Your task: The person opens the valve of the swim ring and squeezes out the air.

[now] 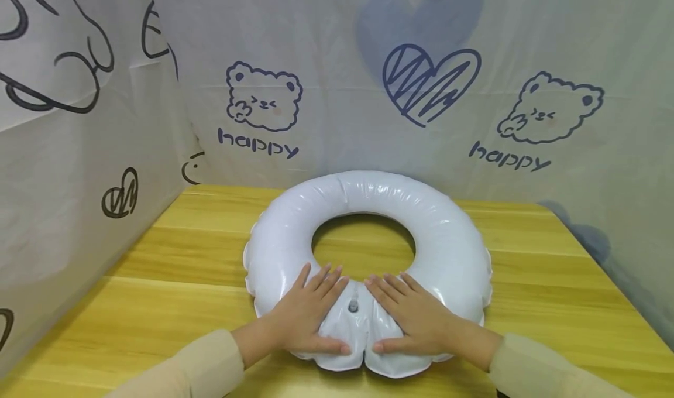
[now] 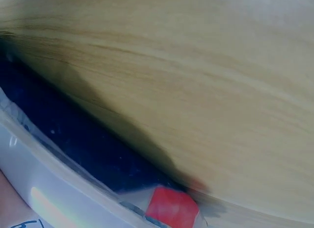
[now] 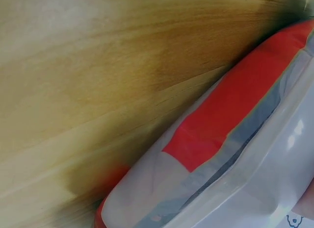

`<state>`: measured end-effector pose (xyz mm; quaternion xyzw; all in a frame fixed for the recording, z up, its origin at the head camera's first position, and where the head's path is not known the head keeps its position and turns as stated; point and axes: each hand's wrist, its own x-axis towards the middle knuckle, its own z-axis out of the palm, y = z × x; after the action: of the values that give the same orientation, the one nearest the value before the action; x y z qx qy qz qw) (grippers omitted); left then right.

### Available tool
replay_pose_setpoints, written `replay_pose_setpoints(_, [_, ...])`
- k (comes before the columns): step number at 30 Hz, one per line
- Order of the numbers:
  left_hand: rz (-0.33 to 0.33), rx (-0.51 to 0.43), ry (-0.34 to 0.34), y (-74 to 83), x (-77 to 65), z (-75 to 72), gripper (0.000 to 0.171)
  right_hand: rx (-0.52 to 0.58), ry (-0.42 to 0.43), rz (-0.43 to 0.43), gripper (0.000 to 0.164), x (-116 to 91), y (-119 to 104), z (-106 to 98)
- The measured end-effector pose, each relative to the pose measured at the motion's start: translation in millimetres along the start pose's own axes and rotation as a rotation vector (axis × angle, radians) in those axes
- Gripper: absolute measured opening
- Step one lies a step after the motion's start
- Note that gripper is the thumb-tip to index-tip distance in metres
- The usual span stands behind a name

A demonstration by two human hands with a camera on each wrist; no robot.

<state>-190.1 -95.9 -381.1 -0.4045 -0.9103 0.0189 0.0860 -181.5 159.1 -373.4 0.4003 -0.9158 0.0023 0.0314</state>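
Note:
A white inflatable swim ring (image 1: 447, 234) lies on the wooden table, its near side pressed in and creased. My left hand (image 1: 305, 310) rests on the near part of the ring, left of the clear air valve (image 1: 353, 306), with fingers straight and thumb pointing inward. On the valve's other side my right hand (image 1: 416, 316) lies the same way, fingers extended over the ring. In the left wrist view the ring's lower side shows a dark blue panel (image 2: 83, 135) and a red patch (image 2: 172, 207). The right wrist view shows a red panel (image 3: 235, 105) below the white top.
The yellow wood-grain table (image 1: 174, 304) extends to both sides of the ring. Behind it hangs a pale cloth (image 1: 337, 117) printed with bears and hearts, and a similar cloth (image 1: 58, 170) runs along the left edge.

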Motion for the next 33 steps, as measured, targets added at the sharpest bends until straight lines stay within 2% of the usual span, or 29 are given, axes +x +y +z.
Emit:
replay_pose_setpoints(4, [0.008,-0.004,-0.04,-1.0,0.1,2.5,0.103,-0.004,0.0,0.001,0.091,1.5,-1.4,-1.7])
replay_pose_setpoints(9, [0.014,0.007,-0.058,-0.4,1.0,4.0,0.103,-0.007,-0.008,0.007,0.092,2.8,-2.0,-2.6])
replay_pose_setpoints(18, [-0.003,0.089,-0.124,2.7,2.8,5.4,0.104,-0.015,-0.013,0.018,0.093,3.5,-2.6,-2.6])
replay_pose_setpoints(33, [-0.027,0.173,-0.16,6.4,4.3,6.0,0.107,-0.025,-0.008,0.018,0.092,1.3,-5.0,0.7])
